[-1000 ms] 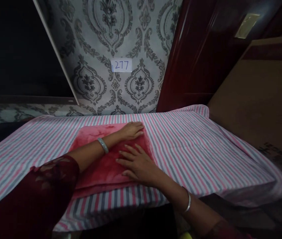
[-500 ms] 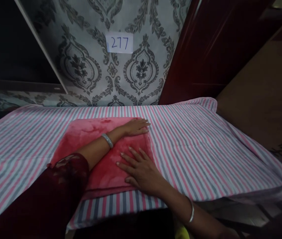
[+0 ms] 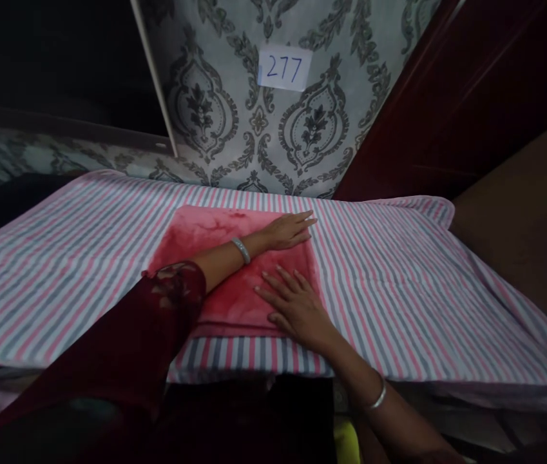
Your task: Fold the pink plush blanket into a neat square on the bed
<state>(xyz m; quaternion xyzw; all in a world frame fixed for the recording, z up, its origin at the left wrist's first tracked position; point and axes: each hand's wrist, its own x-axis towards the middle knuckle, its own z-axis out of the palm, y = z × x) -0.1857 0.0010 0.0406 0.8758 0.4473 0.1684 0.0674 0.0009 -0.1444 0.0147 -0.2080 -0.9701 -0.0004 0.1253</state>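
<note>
A folded red and pink plush cloth point(image 3: 234, 299), perhaps a blanket, lies flat on a striped sheet point(image 3: 389, 277). My left hand point(image 3: 290, 230) rests flat across its far right corner, fingers stretched out past the cloth's edge. Nearer to me, my right hand point(image 3: 297, 309) lies palm down on the right part of the cloth with its fingers spread. Neither hand grips anything. The folded layers show along the near edge of the cloth. My left forearm crosses over its middle and hides part of it.
Behind the striped surface stands a patterned wall with a paper marked 277 point(image 3: 285, 67). A dark screen point(image 3: 60, 64) is at the upper left. A dark red panel point(image 3: 422, 109) and a brown cardboard-like surface point(image 3: 524, 174) border the right. Something yellow point(image 3: 346, 443) shows below.
The whole view has shifted, so the cloth, hands and wall appear farther right and slightly higher. Both hands keep nearly the same place on the cloth.
</note>
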